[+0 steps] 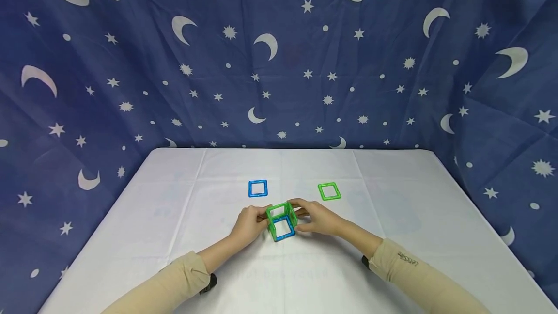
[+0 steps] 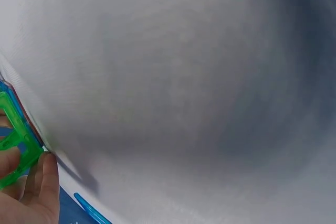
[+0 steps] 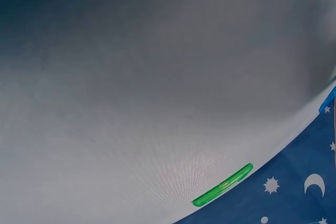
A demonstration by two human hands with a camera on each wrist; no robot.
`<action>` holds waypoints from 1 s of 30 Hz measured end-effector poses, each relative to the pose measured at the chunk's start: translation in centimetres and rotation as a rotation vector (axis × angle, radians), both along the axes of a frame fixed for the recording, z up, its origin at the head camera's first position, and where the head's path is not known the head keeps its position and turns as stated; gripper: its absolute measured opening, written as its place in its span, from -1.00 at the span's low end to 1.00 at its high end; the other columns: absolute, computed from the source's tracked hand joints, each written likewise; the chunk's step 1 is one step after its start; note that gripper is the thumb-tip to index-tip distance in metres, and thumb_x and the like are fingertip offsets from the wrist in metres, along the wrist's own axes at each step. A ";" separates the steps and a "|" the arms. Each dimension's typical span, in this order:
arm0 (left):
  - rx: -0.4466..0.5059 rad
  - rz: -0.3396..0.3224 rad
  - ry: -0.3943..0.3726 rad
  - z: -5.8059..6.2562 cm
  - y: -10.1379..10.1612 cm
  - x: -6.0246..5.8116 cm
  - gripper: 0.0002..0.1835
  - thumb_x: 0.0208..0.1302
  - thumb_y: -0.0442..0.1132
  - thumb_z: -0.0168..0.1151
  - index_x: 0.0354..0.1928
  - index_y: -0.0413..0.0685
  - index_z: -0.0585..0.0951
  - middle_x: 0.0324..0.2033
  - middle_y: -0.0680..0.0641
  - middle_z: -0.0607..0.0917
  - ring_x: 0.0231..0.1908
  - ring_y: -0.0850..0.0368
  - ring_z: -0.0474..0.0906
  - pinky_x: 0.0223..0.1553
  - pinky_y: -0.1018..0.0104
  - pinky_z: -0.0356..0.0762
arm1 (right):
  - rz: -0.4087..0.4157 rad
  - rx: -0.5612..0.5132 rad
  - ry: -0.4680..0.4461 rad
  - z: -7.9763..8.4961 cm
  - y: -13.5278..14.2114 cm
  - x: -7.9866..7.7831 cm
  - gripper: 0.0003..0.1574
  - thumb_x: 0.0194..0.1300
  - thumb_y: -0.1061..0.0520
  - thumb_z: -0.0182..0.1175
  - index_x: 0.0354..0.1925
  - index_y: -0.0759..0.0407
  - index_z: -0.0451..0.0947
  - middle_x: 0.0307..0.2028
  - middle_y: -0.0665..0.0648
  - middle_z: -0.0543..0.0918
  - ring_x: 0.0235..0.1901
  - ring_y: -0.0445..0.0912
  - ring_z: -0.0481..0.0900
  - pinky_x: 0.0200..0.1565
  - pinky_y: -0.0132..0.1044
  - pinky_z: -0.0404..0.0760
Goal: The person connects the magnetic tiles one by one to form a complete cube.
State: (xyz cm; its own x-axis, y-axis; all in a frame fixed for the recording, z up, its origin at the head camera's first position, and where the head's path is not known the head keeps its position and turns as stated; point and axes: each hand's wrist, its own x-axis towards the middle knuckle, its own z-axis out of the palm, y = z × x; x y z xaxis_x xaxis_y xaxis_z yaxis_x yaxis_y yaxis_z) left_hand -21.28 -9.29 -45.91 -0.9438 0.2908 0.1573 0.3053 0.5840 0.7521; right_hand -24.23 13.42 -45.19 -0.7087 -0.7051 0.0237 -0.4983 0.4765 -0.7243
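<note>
Between the two hands stands an open box of magnetic tiles, with green square frames [image 1: 272, 229] upright as walls and a blue square frame [image 1: 285, 237] at its base. My left hand [image 1: 247, 225] pinches the box's left wall. In the left wrist view, thumb and fingers close round a green frame [image 2: 22, 124] beside a blue edge. From the other side my right hand [image 1: 319, 218] holds the right wall, fingers at its far corner and thumb near its front. The right wrist view leaves that grip almost wholly out of frame.
Behind the box, a loose blue square tile [image 1: 258, 195] lies flat to the left and a loose green square tile [image 1: 332, 198] to the right. A white cloth [image 1: 131, 236] covers the table. A blue curtain [image 1: 279, 91] with moons and stars hangs behind and at both sides.
</note>
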 end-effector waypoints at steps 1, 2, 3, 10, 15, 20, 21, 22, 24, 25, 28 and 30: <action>0.000 -0.003 -0.002 0.0 0.0 0.0 -0.68 0.12 -0.51 0.23 -0.04 -0.44 0.59 0.01 -0.31 0.62 -0.23 -0.04 0.71 -0.27 0.35 0.67 | -0.001 0.006 0.006 0.0 0.0 0.0 -0.16 0.13 0.25 0.33 0.31 0.30 0.19 0.22 0.27 0.46 0.09 0.05 0.58 0.10 -0.22 0.57; 0.001 -0.005 -0.005 0.0 0.0 0.0 -0.68 0.13 -0.51 0.22 -0.04 -0.44 0.59 0.03 -0.31 0.61 -0.23 -0.05 0.71 -0.27 0.35 0.67 | -0.001 0.009 0.009 0.0 0.0 0.1 -0.16 0.13 0.25 0.33 0.32 0.30 0.19 0.22 0.26 0.46 0.09 0.04 0.58 0.10 -0.22 0.57; 0.002 -0.006 -0.008 0.0 0.0 0.1 -0.68 0.13 -0.51 0.22 -0.03 -0.44 0.58 0.04 -0.31 0.60 -0.22 -0.05 0.71 -0.27 0.36 0.67 | -0.001 0.009 0.011 0.1 0.0 0.1 -0.15 0.12 0.25 0.33 0.32 0.30 0.19 0.22 0.26 0.46 0.09 0.04 0.58 0.11 -0.21 0.57; 0.014 0.006 -0.015 0.0 -0.1 0.2 -0.65 0.13 -0.53 0.20 0.00 -0.47 0.55 0.07 -0.31 0.58 -0.26 -0.02 0.71 -0.30 0.42 0.66 | 0.016 -0.019 0.016 0.0 -0.1 0.1 -0.15 0.13 0.23 0.34 0.31 0.31 0.20 0.21 0.28 0.47 0.07 0.05 0.59 0.09 -0.25 0.57; 0.000 0.004 -0.003 -0.1 -0.1 0.1 -0.64 0.14 -0.51 0.21 0.03 -0.45 0.54 0.03 -0.30 0.61 -0.26 0.00 0.71 -0.29 0.41 0.66 | 0.019 -0.033 0.020 0.1 0.0 -0.1 -0.16 0.13 0.24 0.33 0.31 0.33 0.19 0.19 0.30 0.47 0.06 0.06 0.59 0.09 -0.26 0.57; 0.000 0.005 -0.011 0.0 0.0 -0.1 -0.62 0.13 -0.52 0.21 0.04 -0.45 0.53 -0.01 -0.30 0.64 -0.27 0.01 0.71 -0.29 0.42 0.66 | 0.002 -0.022 0.011 0.1 -0.1 -0.1 -0.16 0.14 0.21 0.33 0.32 0.30 0.19 0.22 0.26 0.46 0.09 0.06 0.58 0.11 -0.23 0.56; -0.001 0.005 -0.014 0.0 0.0 -0.1 -0.61 0.13 -0.52 0.21 0.05 -0.45 0.53 -0.01 -0.30 0.64 -0.28 0.00 0.71 -0.29 0.42 0.66 | -0.002 -0.015 0.010 0.1 -0.1 -0.1 -0.16 0.15 0.21 0.33 0.32 0.29 0.19 0.22 0.25 0.46 0.09 0.06 0.57 0.10 -0.22 0.57; 0.000 0.004 -0.019 0.0 0.0 -0.1 -0.61 0.12 -0.52 0.21 0.05 -0.45 0.53 0.00 -0.30 0.63 -0.28 0.00 0.71 -0.30 0.42 0.66 | -0.006 -0.009 0.006 0.2 -0.1 -0.1 -0.16 0.15 0.20 0.32 0.33 0.28 0.19 0.22 0.25 0.45 0.09 0.07 0.57 0.10 -0.22 0.57; 0.005 -0.006 -0.031 0.1 -0.1 -0.2 -0.60 0.11 -0.53 0.20 0.05 -0.47 0.52 0.02 -0.32 0.61 -0.28 -0.01 0.71 -0.30 0.41 0.66 | -0.005 -0.003 -0.001 0.2 -0.2 -0.1 -0.15 0.16 0.20 0.31 0.34 0.29 0.17 0.22 0.27 0.45 0.08 0.08 0.58 0.08 -0.20 0.59; 0.009 -0.010 -0.040 0.1 -0.2 -0.2 -0.60 0.11 -0.54 0.20 0.05 -0.47 0.52 0.01 -0.33 0.62 -0.28 -0.02 0.71 -0.31 0.41 0.66 | -0.005 0.003 -0.002 0.3 -0.2 0.0 -0.15 0.18 0.21 0.30 0.34 0.29 0.15 0.22 0.28 0.45 0.07 0.09 0.58 0.07 -0.19 0.59; 0.014 -0.035 -0.059 0.2 -0.4 -0.3 -0.62 0.09 -0.56 0.21 0.02 -0.48 0.54 -0.09 -0.35 0.67 -0.29 -0.04 0.70 -0.31 0.39 0.67 | -0.002 0.026 0.004 0.4 -0.4 0.0 -0.16 0.22 0.23 0.26 0.37 0.32 0.11 0.21 0.33 0.45 0.04 0.10 0.60 0.04 -0.19 0.61; 0.015 -0.040 -0.073 0.2 -0.6 -0.3 -0.66 0.09 -0.56 0.22 -0.03 -0.46 0.58 -0.20 -0.32 0.71 -0.30 -0.03 0.70 -0.31 0.40 0.66 | -0.008 0.046 0.018 0.6 -0.5 0.0 -0.18 0.24 0.26 0.22 0.37 0.32 0.11 0.20 0.34 0.46 0.02 0.09 0.61 0.02 -0.21 0.62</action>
State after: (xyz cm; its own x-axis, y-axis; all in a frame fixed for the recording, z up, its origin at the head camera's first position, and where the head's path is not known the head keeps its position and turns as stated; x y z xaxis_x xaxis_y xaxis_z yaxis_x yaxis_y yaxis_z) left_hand -21.61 -9.88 -45.73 -0.9406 0.3265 0.0935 0.2723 0.5608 0.7819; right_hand -24.18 12.95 -44.63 -0.7142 -0.7000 0.0040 -0.5068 0.5131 -0.6927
